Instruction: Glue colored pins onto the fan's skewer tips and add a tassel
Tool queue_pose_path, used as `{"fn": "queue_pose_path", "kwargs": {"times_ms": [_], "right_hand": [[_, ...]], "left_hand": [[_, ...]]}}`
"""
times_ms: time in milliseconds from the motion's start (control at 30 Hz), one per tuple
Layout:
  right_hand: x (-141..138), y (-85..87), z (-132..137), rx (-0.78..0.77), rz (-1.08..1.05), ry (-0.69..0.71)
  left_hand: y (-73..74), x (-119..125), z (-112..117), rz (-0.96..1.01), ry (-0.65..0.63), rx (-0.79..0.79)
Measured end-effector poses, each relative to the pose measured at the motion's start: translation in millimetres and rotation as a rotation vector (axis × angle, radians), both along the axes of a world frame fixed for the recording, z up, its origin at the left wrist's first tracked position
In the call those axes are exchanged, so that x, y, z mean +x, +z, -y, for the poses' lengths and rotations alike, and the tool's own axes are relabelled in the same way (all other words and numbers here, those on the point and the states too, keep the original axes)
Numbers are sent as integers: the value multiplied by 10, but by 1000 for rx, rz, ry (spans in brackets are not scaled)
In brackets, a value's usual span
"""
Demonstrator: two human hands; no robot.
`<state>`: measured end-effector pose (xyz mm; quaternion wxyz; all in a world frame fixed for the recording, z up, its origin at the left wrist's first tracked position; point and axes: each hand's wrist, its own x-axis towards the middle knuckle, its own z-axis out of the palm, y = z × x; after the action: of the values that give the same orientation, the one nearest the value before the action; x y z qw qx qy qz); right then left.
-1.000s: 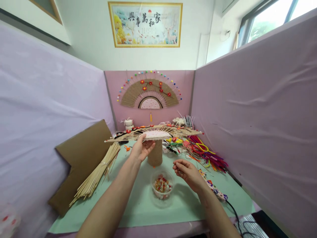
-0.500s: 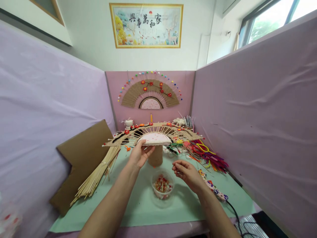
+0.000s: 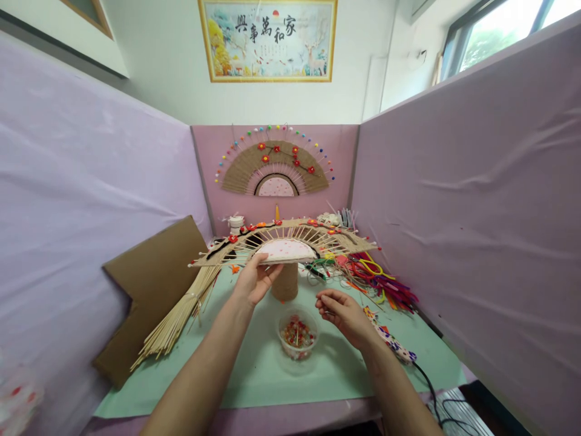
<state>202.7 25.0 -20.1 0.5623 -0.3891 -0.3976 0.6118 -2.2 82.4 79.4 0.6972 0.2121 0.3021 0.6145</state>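
My left hand (image 3: 255,280) grips a decorative fan (image 3: 288,249) by the lower edge of its pale pink spotted half-circle, thumb above and fingers beneath. The fan is tipped nearly flat, with thin sticks, a burlap-like band, red flowers and small beads along its outer rim. To the right and lower, my right hand (image 3: 341,310) hovers with thumb and fingertips pressed together; whatever is between them is too small to make out. Below, between my forearms, stands a clear plastic tub (image 3: 298,336) of red, orange and clear beads. A brown cylinder (image 3: 285,283) stands behind the fan, partly hidden.
A bundle of thin sticks (image 3: 179,321) and brown cardboard (image 3: 154,290) lie left. Right are colourful pipe cleaners (image 3: 385,284), green-handled pliers (image 3: 315,270) and a patterned glue gun (image 3: 393,344) with a black cord. A similar fan (image 3: 275,166) hangs on the back panel.
The fan has tilted slightly, its right end a little higher and farther right. My right hand keeps its pinch in nearly the same place. The camera view has shifted slightly.
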Motion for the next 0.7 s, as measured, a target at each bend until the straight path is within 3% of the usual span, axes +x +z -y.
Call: {"fn": "queue_pose_path", "kwargs": {"times_ms": [200, 700], "right_hand": [[-2, -11, -10, -11, -11, 11], [-20, 0, 7, -5, -27, 32]], "left_hand": [[-72, 9, 83, 4, -36, 10], [-71, 36, 97, 50, -69, 23]]}}
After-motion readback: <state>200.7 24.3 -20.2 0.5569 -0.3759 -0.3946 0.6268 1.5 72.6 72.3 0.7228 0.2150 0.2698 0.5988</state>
